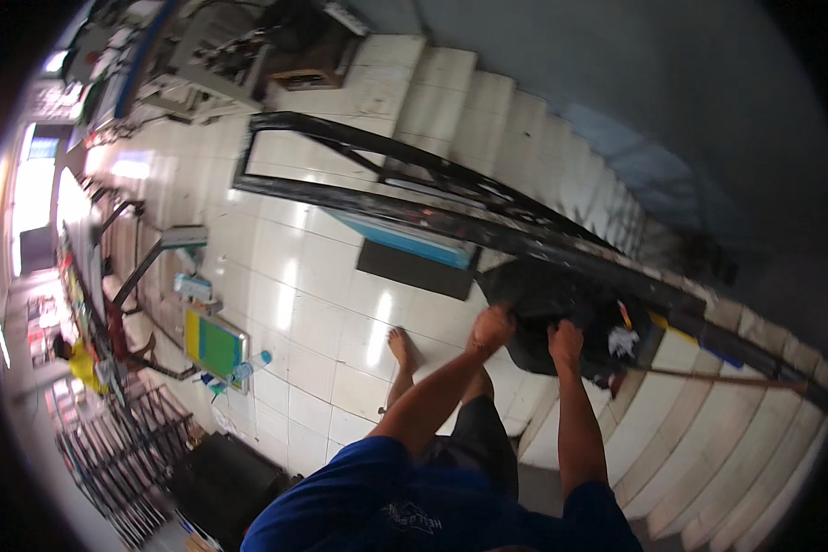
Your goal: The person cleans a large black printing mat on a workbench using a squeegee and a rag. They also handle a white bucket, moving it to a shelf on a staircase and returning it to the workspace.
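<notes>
A black bag (543,285), which looks like a plastic rubbish bag, slumps beside the dark stair railing. My left hand (494,327) is closed on its near left edge. A short way to the right, my right hand (566,342) also has its fingers curled on the bag's edge. Both forearms reach forward from my blue sleeves. Crumpled white material (624,342) and a small orange piece (626,316) show at the bag's right side. The inside of the bag is too dark to make out.
White steps (708,405) lie to the right, past a brownish stick (718,378). A black metal railing (368,198) runs along the far side. A green-and-yellow framed panel (215,342) and a plastic bottle (242,371) are on the left. Farther left is a person in yellow (85,366).
</notes>
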The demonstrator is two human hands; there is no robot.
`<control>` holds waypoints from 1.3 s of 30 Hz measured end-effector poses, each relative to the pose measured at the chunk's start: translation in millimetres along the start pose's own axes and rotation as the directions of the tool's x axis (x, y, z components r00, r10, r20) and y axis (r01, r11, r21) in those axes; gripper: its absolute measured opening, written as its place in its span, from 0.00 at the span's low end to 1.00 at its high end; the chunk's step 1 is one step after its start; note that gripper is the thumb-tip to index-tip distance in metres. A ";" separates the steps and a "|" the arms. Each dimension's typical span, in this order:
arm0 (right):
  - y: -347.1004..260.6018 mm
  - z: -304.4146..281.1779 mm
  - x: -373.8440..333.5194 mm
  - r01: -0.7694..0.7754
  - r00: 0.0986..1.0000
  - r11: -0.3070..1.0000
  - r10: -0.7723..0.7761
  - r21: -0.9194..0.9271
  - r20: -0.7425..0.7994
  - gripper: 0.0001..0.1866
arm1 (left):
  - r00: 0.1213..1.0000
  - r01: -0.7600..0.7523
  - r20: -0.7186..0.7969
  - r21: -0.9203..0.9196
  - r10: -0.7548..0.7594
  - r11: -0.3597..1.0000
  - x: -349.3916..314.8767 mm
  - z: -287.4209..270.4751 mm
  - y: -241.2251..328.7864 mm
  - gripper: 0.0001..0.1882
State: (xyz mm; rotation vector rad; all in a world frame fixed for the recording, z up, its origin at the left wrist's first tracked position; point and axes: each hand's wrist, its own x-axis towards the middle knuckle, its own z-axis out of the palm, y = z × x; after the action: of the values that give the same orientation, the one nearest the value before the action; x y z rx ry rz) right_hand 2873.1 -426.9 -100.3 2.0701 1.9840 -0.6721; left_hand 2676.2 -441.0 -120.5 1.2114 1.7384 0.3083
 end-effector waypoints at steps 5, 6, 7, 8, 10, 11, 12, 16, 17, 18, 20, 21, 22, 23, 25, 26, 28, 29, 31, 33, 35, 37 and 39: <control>10.3 99.3 30.1 -0.021 0.994 0.998 0.013 0.066 0.110 0.16 | 0.999 -0.029 0.018 0.009 0.029 1.000 -13.6 -22.1 10.4 0.13; 26.0 121.0 39.8 -0.111 0.984 0.994 0.108 0.013 0.142 0.16 | 0.998 -0.057 0.024 0.046 0.056 0.997 -11.9 -27.1 24.6 0.13; 11.7 111.0 38.3 -0.079 0.980 0.996 0.083 -0.028 0.180 0.18 | 0.999 -0.038 -0.002 0.073 0.038 0.997 -14.7 -29.2 22.9 0.14; -4.3 93.0 34.4 -0.053 0.975 0.996 0.067 -0.069 0.212 0.20 | 1.000 0.008 -0.023 0.029 -0.008 1.000 -14.8 -24.4 14.4 0.13; -10.1 86.5 36.2 -0.185 0.964 0.982 0.186 -0.022 0.188 0.22 | 0.999 0.046 -0.015 -0.050 -0.047 0.998 -7.4 -1.8 2.4 0.13; -19.9 87.8 34.5 -0.242 0.954 0.970 0.237 0.006 0.184 0.24 | 1.000 -0.015 0.027 -0.036 0.016 0.999 -12.8 -4.2 -5.6 0.13; -30.4 86.7 37.3 -0.313 0.932 0.949 0.315 -0.041 0.179 0.22 | 0.993 -0.091 0.079 -0.023 0.093 0.996 -16.6 -8.3 -8.7 0.12; -47.3 84.9 39.3 -0.385 0.904 0.918 0.396 -0.095 0.160 0.22 | 0.855 -0.517 -0.106 -0.231 0.507 0.824 -61.3 -23.6 -59.5 0.16; -31.5 83.9 36.1 -0.368 0.916 0.927 0.375 -0.071 0.146 0.24 | 0.861 -0.501 -0.120 -0.038 0.494 0.864 -76.8 -38.0 -76.5 0.19; -19.0 79.7 33.3 -0.342 0.929 0.938 0.346 -0.055 0.128 0.25 | 0.864 -0.459 -0.152 0.150 0.479 0.876 -93.4 -56.6 -97.5 0.22; -23.3 59.0 8.0 -0.401 0.905 0.916 0.401 -0.023 0.141 0.33 | 0.984 -0.023 0.144 -0.469 0.103 0.883 -139.6 -115.2 -167.7 0.25; -53.3 24.3 -24.4 -0.393 0.918 0.918 0.389 0.043 0.082 0.34 | 0.996 -0.016 0.074 -0.285 0.038 0.958 -167.1 -139.6 -217.1 0.24; -45.5 21.0 -45.3 -0.285 0.958 0.945 0.279 0.161 0.058 0.35 | 0.991 0.120 0.067 -0.128 -0.112 0.984 -195.0 -160.3 -289.1 0.22; 17.0 71.2 -41.1 -0.286 0.949 0.943 0.303 0.169 -0.083 0.34 | 0.968 0.245 0.058 0.000 -0.245 0.969 -232.4 -186.1 -346.3 0.22; 9.0 75.8 -49.5 -0.335 0.879 0.938 0.344 0.086 -0.330 0.30 | 0.968 0.189 -0.160 -0.032 -0.192 0.981 -301.0 -258.5 -443.2 0.22; -20.2 59.4 -55.6 -0.343 0.916 0.932 0.359 0.114 -0.177 0.30 | 0.864 0.442 -0.191 -0.158 -0.467 0.883 -324.8 -300.5 -467.2 0.21; -99.0 35.1 -110.5 -0.430 0.902 0.890 0.415 0.150 0.120 0.28 | 0.704 0.606 -0.369 -0.135 -0.607 0.784 -417.6 -361.9 -538.2 0.21; -130.5 26.2 -128.2 -0.523 0.851 0.834 0.497 0.177 0.171 0.26 | 0.598 0.601 -0.320 -0.427 -0.735 0.675 -434.6 -394.1 -551.0 0.22; -205.8 32.5 -159.3 -0.461 0.859 0.870 0.387 0.178 0.334 0.26 | 0.387 0.372 -0.384 -0.767 -0.838 0.523 -502.5 -437.6 -599.2 0.17; -273.1 38.6 -174.9 -0.394 0.834 0.908 0.288 0.143 0.470 0.25 | 0.208 0.166 -0.410 -0.880 -0.888 0.445 -534.4 -461.2 -617.5 0.17; -350.1 46.5 -175.6 -0.332 0.765 0.940 0.225 0.071 0.603 0.25 | 0.074 0.191 -0.366 -0.908 -0.928 0.374 -577.4 -468.7 -646.3 0.18; -426.6 54.8 -160.9 -0.263 0.698 0.965 0.189 0.001 0.691 0.25 | 0.095 0.364 -0.248 -0.893 -0.964 0.266 -600.3 -454.3 -668.5 0.20; -493.0 62.2 -132.4 -0.241 0.661 0.969 0.205 -0.054 0.722 0.24 | 0.301 0.522 0.063 -0.846 -0.951 0.109 -572.2 -465.2 -676.3 0.26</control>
State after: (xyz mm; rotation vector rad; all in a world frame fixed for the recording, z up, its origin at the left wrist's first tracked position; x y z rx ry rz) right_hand 2377.4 -532.4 -12.9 1.6265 1.2381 -1.2487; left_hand 1930.3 -1098.6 -8.8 -0.6523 2.0946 0.6415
